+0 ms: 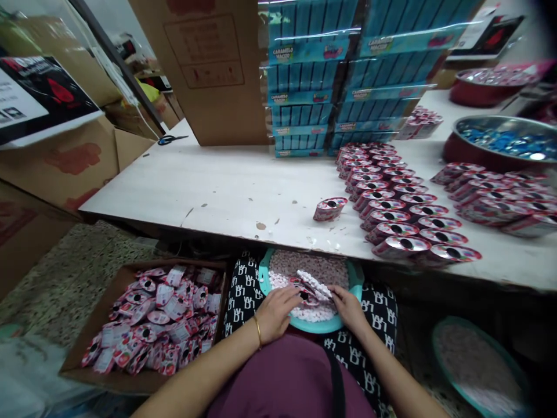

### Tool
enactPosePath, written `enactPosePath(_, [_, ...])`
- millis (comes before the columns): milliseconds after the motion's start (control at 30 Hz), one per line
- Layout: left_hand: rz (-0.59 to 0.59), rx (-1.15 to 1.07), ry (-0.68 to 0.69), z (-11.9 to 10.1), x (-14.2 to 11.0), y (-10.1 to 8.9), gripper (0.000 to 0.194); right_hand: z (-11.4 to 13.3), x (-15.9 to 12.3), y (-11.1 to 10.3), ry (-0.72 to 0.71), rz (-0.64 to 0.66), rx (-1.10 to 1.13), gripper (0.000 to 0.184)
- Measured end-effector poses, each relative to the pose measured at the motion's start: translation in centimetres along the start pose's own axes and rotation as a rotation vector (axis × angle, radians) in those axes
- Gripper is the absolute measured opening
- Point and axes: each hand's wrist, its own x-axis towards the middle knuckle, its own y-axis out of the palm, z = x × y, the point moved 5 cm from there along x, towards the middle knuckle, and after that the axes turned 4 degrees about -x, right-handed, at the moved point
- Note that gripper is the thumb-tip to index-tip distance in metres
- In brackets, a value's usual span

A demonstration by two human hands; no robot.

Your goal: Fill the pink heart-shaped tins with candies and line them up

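A turquoise basin (264,273) full of small white and pinkish pellets rests on my lap. Over it my left hand (278,310) is closed on a small pink printed carton (307,298), whose top shows a dark hole. My right hand (348,305) pinches the end of a narrow flat piece heaped with white pellets (315,284), tilted over the carton. What this piece is made of is hidden under the pellets. On the table ahead, a single pink carton (329,209) stands apart from the rows of upright pink cartons (394,215).
A cardboard box (82,348) of loose flat cartons sits at my left. Stacked blue display boxes (300,116) and a brown box (213,87) stand on the white table (209,191). Scissors (172,139) lie far left; a red bowl (456,139) and second basin (439,354) are right.
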Motion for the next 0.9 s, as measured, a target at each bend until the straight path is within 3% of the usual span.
enactPosePath(100, [-0.001,0.04,-0.025,1.7,1.4,0.2,0.064,-0.1,0.2,-0.3,-0.002,-0.027,0.018,0.028])
enactPosePath(233, [-0.133,0.132,-0.358,5.8,1.0,-1.0,0.058,-0.4,0.3,-0.4,0.007,-0.05,0.059,0.029])
enactPosePath(333, [-0.12,0.099,-0.464,6.7,0.2,-0.2,0.062,-0.6,0.1,-0.2,0.006,-0.043,0.087,0.028])
enactPosePath(433, [-0.108,0.019,-0.43,5.7,0.6,1.9,0.063,-0.4,0.0,-0.1,0.002,-0.053,0.102,0.028])
enactPosePath(500, [-0.139,-0.037,-0.299,4.5,1.4,2.8,0.059,-0.1,0.0,-0.2,-0.009,-0.057,0.107,0.028])
enactPosePath(567, [-0.195,-0.083,-0.156,3.7,2.1,2.8,0.054,0.1,0.1,-0.2,-0.026,-0.054,0.108,0.026])
enactPosePath(633, [-0.247,-0.107,-0.103,4.0,2.1,2.0,0.049,0.2,0.2,-0.3,-0.039,-0.054,0.109,0.026])
enactPosePath(800, [-0.348,-0.035,-0.226,7.2,-0.1,-1.0,0.041,-0.3,0.3,-0.3,-0.021,-0.068,0.133,0.028])
enactPosePath(900, [-0.294,0.019,-0.272,7.7,-0.9,-1.4,0.046,-0.6,0.3,-0.2,-0.004,-0.064,0.139,0.028])
